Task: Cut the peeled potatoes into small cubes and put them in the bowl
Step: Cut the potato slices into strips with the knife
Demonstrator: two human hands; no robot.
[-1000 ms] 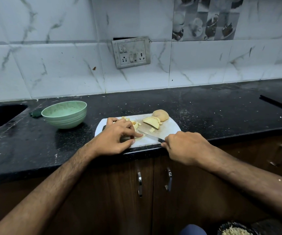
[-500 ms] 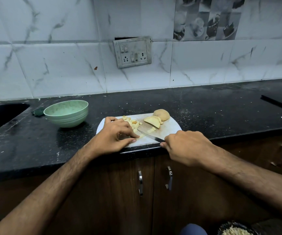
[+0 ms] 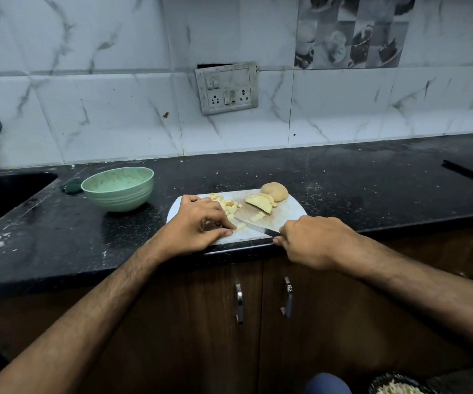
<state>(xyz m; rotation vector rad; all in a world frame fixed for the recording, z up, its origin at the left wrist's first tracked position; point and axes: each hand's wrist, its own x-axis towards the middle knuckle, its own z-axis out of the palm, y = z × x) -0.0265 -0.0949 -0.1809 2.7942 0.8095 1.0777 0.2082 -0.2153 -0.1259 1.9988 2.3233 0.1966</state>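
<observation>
On white cutting board [image 3: 286, 220], near edge: left hand [image 3: 198, 226] pinching small pale potato piece [image 3: 239, 226]; right hand [image 3: 312, 240] gripping steel knife [image 3: 255, 227], blade angled far-left toward piece, just right of fingertips.

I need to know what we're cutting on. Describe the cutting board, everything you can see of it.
The cutting board is a white, flat, plastic-looking slab with rounded corners, lying on the black counter at its front edge, right of the green bowl. Its surface looks scuffed and smeared. On it lie small potato cubes, cut wedges and a whole potato. The left hand rests on its left part; the knife, held by the right hand, lies across it.
</observation>
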